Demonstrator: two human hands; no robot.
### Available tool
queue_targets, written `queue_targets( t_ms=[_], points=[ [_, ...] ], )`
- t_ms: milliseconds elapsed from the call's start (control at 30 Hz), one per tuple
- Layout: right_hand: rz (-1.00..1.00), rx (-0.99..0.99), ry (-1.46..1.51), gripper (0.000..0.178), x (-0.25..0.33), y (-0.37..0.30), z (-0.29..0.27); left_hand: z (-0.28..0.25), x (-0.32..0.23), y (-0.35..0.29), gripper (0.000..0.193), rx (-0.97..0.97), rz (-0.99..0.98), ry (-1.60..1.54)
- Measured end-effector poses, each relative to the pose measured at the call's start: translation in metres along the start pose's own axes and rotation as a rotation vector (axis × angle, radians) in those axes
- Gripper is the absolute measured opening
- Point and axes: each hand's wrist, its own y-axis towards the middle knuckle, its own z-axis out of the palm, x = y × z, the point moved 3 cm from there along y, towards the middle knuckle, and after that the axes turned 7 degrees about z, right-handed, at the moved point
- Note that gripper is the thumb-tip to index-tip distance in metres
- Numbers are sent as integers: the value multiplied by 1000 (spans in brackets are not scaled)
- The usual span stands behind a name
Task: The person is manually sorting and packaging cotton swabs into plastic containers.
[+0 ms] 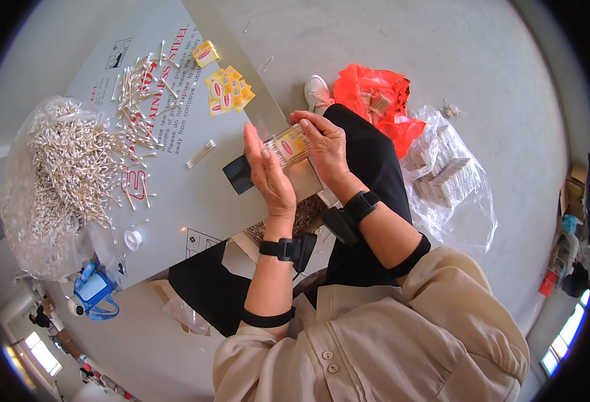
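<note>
Head view: shows the pack of cotton swabs [299,153] directly between the two hands, with its yellow label [286,145] turned upward. Is pinched at its right end by thumb and fingers of the right hand [328,149]; at its left end, is faced by the left hand [269,179], with fingers straight and not curled around. Cannot tell exactly how much touches there. Runs with the long axis of its swabs from one hand to the other, rising a little toward the right hand. Seems to depend, for further handling, mostly on this line, with swab tips directed to the left palm. Nearer to the left hand than to the right: beyond it, yellow cards [228,90]; to its left, a small swab bundle [201,154].
</note>
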Motion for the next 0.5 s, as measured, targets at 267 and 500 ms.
queue_targets(
  t_ms=[267, 500],
  points=[
    [-1, 4, 55, 23, -6, 3, -8, -18, -1, -2, 56, -97, 57, -86],
    [-606, -26, -804, 26, 41, -28, 33, -153, 9, -12, 31, -365, -43, 321]
  ],
)
